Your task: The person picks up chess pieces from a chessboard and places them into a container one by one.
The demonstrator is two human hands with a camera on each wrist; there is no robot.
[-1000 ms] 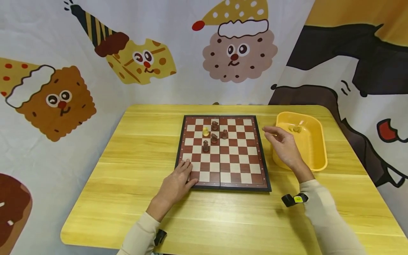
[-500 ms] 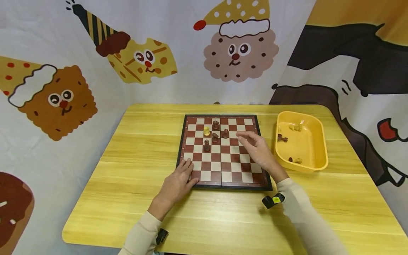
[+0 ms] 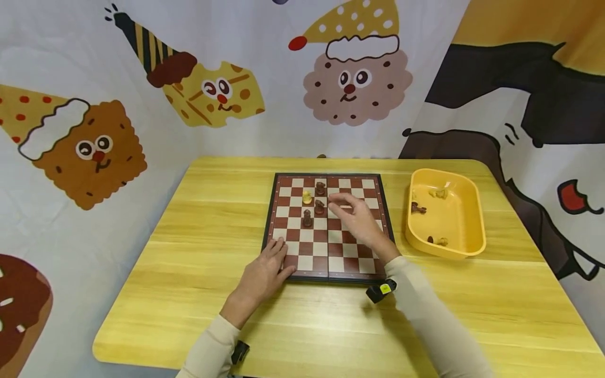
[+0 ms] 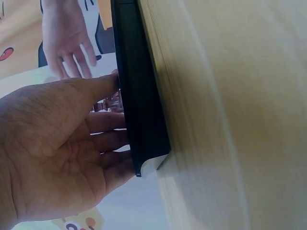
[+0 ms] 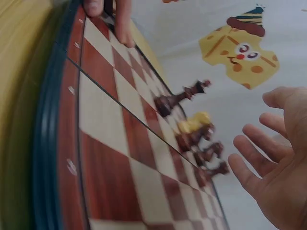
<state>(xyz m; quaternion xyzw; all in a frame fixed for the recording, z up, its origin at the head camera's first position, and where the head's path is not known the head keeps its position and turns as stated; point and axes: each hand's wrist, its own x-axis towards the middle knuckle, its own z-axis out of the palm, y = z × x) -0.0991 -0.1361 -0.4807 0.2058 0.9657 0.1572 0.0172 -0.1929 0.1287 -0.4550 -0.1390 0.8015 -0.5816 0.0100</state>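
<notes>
A red and white chessboard (image 3: pixel 344 262) lies on the table. My left hand (image 3: pixel 259 274) rests on its near left corner, fingers over the top and thumb at the front edge. My right hand (image 3: pixel 358 223) hangs over the right half of the board, fingers apart and holding nothing, fingertips beside the dark pieces. A dark king (image 5: pixel 181 99), a yellow chess piece (image 3: pixel 307 197) and two dark knights, the nearer knight (image 3: pixel 319 207) and the farther knight (image 3: pixel 320 187), stand upright. Another dark piece (image 5: pixel 213 173) shows in the right wrist view; in the head view my right fingers hide it.
A yellow plastic tub (image 3: pixel 478 210) stands right of the board, with several yellow and dark pieces lying in it. The wooden table (image 3: pixel 189 273) extends around the board. A cartoon-printed curtain (image 3: pixel 279 105) hangs behind the table.
My right hand has moved left from over the tub's edge to the middle of the board, uncovering dark and yellow pieces in the tub. My left hand has stayed at the board's corner.
</notes>
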